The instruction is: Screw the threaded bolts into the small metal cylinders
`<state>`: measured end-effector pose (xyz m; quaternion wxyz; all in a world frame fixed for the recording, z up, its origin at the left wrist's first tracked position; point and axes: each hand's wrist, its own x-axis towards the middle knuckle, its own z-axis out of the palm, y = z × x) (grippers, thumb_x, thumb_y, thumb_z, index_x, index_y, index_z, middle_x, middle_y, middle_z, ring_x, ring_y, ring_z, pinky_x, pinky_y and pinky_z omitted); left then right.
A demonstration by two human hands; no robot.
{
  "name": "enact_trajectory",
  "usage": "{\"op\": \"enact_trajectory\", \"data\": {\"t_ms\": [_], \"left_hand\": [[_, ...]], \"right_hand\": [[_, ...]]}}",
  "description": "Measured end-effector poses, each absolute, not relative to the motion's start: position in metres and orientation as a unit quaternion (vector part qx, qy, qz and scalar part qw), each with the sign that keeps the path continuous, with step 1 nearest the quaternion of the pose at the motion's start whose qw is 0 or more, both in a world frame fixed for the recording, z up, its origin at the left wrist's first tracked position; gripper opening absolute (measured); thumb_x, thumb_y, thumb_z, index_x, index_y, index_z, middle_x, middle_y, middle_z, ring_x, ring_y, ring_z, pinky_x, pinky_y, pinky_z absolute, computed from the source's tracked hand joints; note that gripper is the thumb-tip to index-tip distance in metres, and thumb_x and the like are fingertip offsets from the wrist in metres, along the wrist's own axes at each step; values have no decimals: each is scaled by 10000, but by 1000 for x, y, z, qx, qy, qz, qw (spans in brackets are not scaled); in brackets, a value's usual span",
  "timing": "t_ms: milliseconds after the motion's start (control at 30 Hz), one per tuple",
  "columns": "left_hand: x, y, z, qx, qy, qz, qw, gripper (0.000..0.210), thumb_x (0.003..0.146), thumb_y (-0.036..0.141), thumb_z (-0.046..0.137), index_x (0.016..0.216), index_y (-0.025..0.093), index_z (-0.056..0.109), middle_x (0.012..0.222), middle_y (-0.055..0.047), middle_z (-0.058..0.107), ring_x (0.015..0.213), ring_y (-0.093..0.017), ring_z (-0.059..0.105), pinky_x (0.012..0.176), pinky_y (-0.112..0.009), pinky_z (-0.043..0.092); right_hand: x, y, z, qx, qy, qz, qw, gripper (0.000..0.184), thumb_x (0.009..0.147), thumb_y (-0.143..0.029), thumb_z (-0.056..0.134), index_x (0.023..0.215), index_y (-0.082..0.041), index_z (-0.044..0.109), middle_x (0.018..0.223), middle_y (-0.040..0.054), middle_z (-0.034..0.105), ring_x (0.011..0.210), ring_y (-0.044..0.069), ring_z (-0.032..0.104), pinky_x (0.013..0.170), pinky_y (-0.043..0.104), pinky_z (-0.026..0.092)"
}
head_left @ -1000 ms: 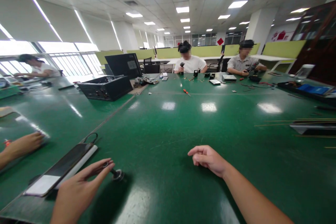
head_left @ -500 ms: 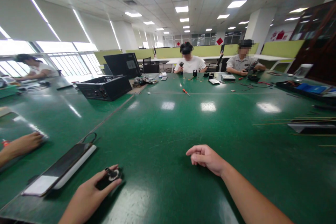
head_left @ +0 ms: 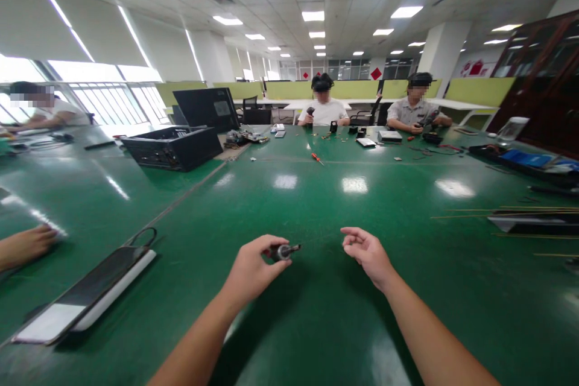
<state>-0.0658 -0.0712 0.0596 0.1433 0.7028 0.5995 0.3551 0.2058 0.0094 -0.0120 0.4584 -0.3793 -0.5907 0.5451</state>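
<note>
In the middle of the head view my left hand (head_left: 256,265) grips a small dark round part with a short shaft (head_left: 284,252) between thumb and fingers. The part has a pale metal collar, and its shaft points to the right; its exact kind I cannot make out. My right hand (head_left: 368,256) is raised over the green table (head_left: 312,325) a short way to the right of that shaft. Its fingers are loosely bent and apart, with nothing in them, and it does not touch the part.
A phone (head_left: 97,286) lies on a white block at the left, near another person's hand (head_left: 29,246). Further off are an open computer case (head_left: 174,148), an orange screwdriver (head_left: 316,158) and two seated people. Thin rods (head_left: 534,211) stick in from the right over a dark tray.
My left hand has lifted the small round part from the left and brought it to the middle, turning its shaft rightward. My right hand has shifted slightly up and right.
</note>
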Motion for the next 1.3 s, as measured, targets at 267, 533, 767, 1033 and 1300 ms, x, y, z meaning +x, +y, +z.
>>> {"op": "enact_trajectory", "data": {"t_ms": [267, 533, 767, 1033, 1300], "left_hand": [[-3, 2, 21, 754, 493, 374, 223, 323, 685, 121, 767, 989, 230, 753, 943, -45, 692, 861, -197, 647, 728, -294, 511], [-7, 11, -4, 747, 458, 398, 272, 353, 683, 129, 821, 1013, 222, 740, 977, -39, 714, 918, -200, 658, 850, -326, 500], [-8, 13, -6, 741, 449, 411, 284, 362, 664, 84, 822, 988, 217, 731, 949, -23, 711, 893, -188, 657, 819, -304, 494], [-8, 12, -9, 748, 439, 410, 284, 335, 679, 83, 805, 977, 215, 728, 956, -27, 704, 902, -183, 653, 825, -296, 494], [-7, 11, -9, 750, 441, 407, 278, 322, 677, 87, 797, 968, 205, 729, 946, -38, 702, 887, -187, 650, 803, -298, 490]], "right_hand": [[207, 16, -25, -454, -664, 397, 442, 557, 660, -112, 635, 1208, -208, 641, 1026, 29, 647, 519, 84, 388, 538, 253, 364], [202, 19, -26, -475, -708, 354, 385, 308, 699, -197, 709, 1005, -214, 739, 885, 22, 674, 590, 133, 457, 569, 260, 349], [201, 16, -25, -483, -735, 322, 351, 214, 755, -217, 677, 954, -223, 755, 836, 18, 678, 633, 153, 524, 586, 259, 362], [202, 15, -24, -481, -730, 329, 358, 180, 824, -349, 676, 908, -215, 762, 811, 28, 689, 631, 157, 532, 584, 262, 364], [202, 16, -23, -482, -731, 320, 360, 178, 832, -363, 664, 854, -209, 752, 785, 25, 688, 648, 165, 545, 609, 265, 375]]}}
